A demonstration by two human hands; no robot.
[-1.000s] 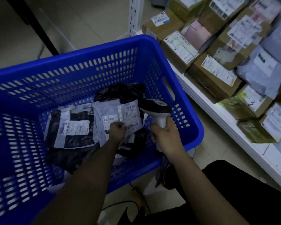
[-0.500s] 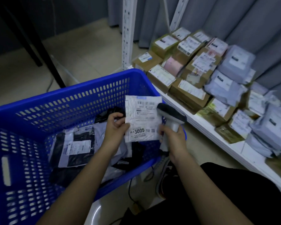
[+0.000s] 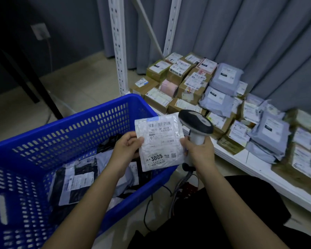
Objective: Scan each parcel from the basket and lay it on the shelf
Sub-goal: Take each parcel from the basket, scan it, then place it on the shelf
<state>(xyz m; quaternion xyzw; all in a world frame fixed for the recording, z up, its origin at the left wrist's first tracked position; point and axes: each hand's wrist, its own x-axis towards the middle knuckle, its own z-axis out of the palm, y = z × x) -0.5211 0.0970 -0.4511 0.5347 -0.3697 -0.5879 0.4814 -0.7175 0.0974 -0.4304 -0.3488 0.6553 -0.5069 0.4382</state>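
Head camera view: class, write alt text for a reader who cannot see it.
A person's left hand holds a white labelled parcel above a blue basket while the right hand grips a handheld scanner. Boxes and grey mailers crowd a low white shelf beside them.

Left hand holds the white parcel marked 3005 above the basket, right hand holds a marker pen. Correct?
Not quite. In the head view the right hand grips a handheld barcode scanner, not a pen. The left hand does hold the white parcel above the blue basket.

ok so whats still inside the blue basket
Inside the blue basket lie several soft mailers: a black one with a white label and grey ones beside it. The left forearm covers part of the pile, so no full count is possible.
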